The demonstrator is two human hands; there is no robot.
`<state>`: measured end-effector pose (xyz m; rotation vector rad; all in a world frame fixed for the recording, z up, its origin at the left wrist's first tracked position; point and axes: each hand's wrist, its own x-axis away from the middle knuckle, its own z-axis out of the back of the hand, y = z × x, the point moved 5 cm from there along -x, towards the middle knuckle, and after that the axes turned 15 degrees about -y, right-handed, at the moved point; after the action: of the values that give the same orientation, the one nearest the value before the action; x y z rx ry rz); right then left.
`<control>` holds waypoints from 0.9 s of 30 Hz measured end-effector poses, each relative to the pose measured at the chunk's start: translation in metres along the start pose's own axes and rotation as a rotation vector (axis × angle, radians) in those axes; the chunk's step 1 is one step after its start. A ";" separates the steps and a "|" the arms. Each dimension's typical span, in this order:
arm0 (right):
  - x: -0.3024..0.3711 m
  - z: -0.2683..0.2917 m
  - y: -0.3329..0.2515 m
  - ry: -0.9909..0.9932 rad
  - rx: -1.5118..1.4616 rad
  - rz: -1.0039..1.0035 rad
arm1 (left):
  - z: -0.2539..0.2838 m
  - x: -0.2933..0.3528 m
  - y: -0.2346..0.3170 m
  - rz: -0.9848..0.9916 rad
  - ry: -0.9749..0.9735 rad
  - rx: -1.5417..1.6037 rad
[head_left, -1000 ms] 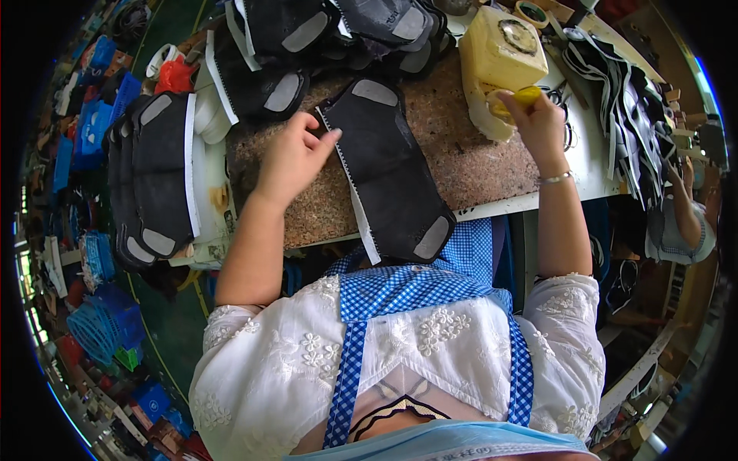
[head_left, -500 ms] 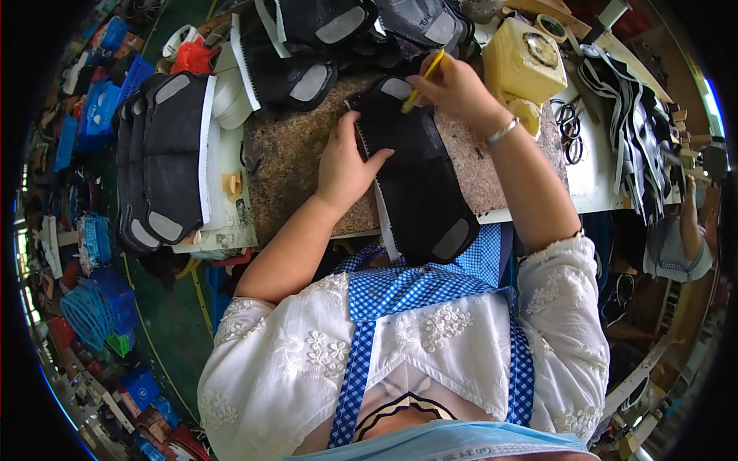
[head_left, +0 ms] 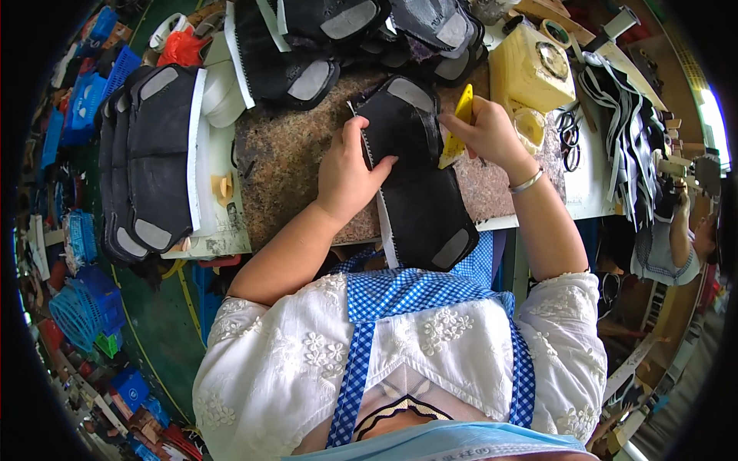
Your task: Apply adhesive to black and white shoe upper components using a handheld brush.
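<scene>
A black flat piece, shaped like a shoe upper (head_left: 423,201), lies lengthwise in front of me, with a grey patch near each end and a white toothed strip along its left edge. My left hand (head_left: 350,173) grips that left edge, thumb on top, the fingertips partly hidden. In my right hand (head_left: 496,134) is a flat yellow plastic scraper (head_left: 459,127), held upright beside the piece's right edge. The near end of the piece overhangs the table edge toward my apron.
Similar black pieces (head_left: 161,138) are stacked at left; more (head_left: 311,81) lie at the far side. The speckled slab (head_left: 284,154) is under my work. To the right are a yellow container (head_left: 530,65), black-handled scissors (head_left: 569,142) and hanging strips (head_left: 619,131). Another person (head_left: 665,242) is at far right.
My right hand has drawn back to the right and turned, lifting the yellow scraper off the piece's far end. My left hand keeps its hold. The view has shifted slightly.
</scene>
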<state>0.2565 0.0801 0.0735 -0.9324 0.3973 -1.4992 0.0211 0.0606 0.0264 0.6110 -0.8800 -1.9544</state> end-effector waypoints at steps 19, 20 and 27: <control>0.049 -0.015 0.006 -0.151 -0.239 0.127 | -0.005 -0.004 -0.016 0.098 -0.034 0.076; 0.057 -0.020 0.009 -0.275 -0.128 0.069 | -0.005 -0.005 -0.016 0.086 -0.023 0.051; 0.092 -0.034 0.020 -0.032 -0.184 0.280 | -0.005 -0.008 -0.014 0.164 -0.210 0.209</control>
<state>0.2527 -0.0196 0.0674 -0.9984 0.6240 -1.2055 0.0214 0.0710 0.0131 0.4406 -1.2372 -1.8140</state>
